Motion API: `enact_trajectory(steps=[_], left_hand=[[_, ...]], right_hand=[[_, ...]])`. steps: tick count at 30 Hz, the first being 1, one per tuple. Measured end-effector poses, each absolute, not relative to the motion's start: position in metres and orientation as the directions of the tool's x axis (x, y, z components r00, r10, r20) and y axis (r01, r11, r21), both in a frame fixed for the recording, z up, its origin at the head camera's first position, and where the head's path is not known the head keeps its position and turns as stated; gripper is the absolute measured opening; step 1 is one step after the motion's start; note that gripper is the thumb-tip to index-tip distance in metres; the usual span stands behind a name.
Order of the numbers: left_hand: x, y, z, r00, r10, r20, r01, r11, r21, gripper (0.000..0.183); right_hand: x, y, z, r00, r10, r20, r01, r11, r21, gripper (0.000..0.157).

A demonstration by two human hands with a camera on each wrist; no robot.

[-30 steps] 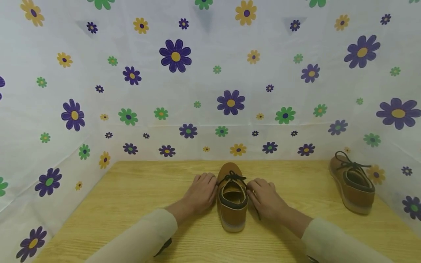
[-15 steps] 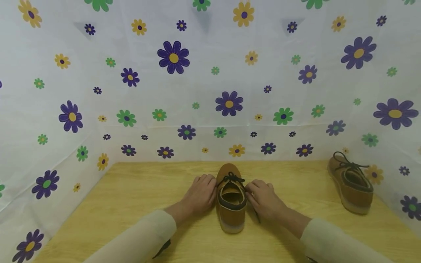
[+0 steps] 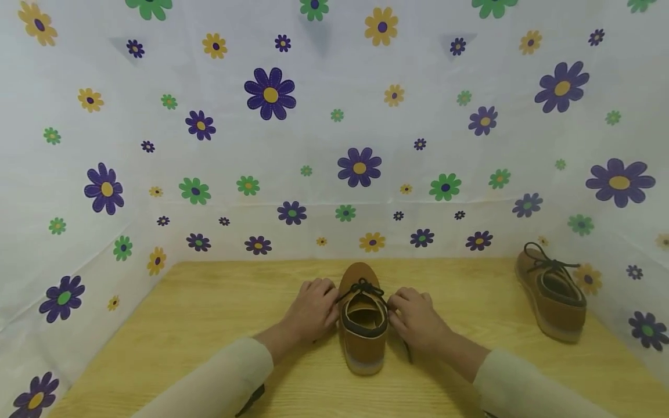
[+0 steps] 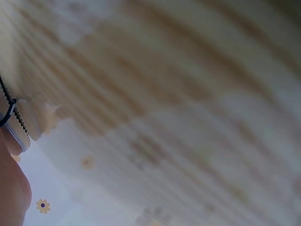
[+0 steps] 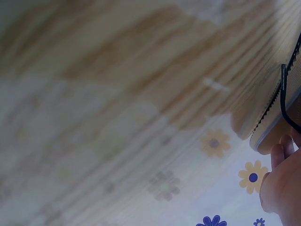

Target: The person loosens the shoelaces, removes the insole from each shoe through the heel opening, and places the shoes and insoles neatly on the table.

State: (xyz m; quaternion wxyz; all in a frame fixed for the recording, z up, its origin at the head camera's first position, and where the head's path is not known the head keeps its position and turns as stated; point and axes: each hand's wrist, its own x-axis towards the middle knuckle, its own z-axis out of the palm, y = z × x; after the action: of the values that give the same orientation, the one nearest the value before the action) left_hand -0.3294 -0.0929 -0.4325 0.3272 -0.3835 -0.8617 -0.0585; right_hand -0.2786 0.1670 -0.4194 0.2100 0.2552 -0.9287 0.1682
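Observation:
A brown lace-up shoe (image 3: 364, 351) stands on the wooden table, toe pointing away, with a dark bow (image 3: 363, 285) over its tongue. At its left side my left hand (image 3: 313, 309) pinches one dark shoelace (image 4: 9, 110), whose end dangles in the left wrist view. On the other side, my right hand (image 3: 420, 319) pinches the other part of the lace, and a loose end (image 3: 407, 352) hangs below the fingers. The right wrist view shows this lace (image 5: 283, 96) drooping beside the shoe's sole edge. The fingertips of both hands are partly hidden against the shoe.
A matching brown shoe (image 3: 561, 313) with a tied dark lace stands at the right edge of the wooden table (image 3: 219, 302). White cloth (image 3: 303, 139) printed with flowers rises behind the table and along both sides.
The head view has shifted slightly, so the scene sits a little further left and lower. Both hands stay at the sides of the shoe with the laces between their fingers.

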Motion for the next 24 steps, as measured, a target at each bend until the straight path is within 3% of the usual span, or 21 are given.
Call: enact_trajectory(steps=[6, 24], left_hand=[[-0.3305, -0.092, -0.4316, -0.462, 0.621, 0.633, 0.701, 0.693, -0.169, 0.007], [-0.3297, -0.0944, -0.4356, -0.479, 0.641, 0.6, 0.696, 0.694, -0.186, 0.01]], right_hand=[[-0.2802, 0.1673, -0.4181, -0.778, -0.391, 0.491, -0.539, 0.818, -0.202, 0.006], [-0.275, 0.1642, -0.4194, -0.814, -0.366, 0.45, -0.501, 0.835, -0.226, 0.007]])
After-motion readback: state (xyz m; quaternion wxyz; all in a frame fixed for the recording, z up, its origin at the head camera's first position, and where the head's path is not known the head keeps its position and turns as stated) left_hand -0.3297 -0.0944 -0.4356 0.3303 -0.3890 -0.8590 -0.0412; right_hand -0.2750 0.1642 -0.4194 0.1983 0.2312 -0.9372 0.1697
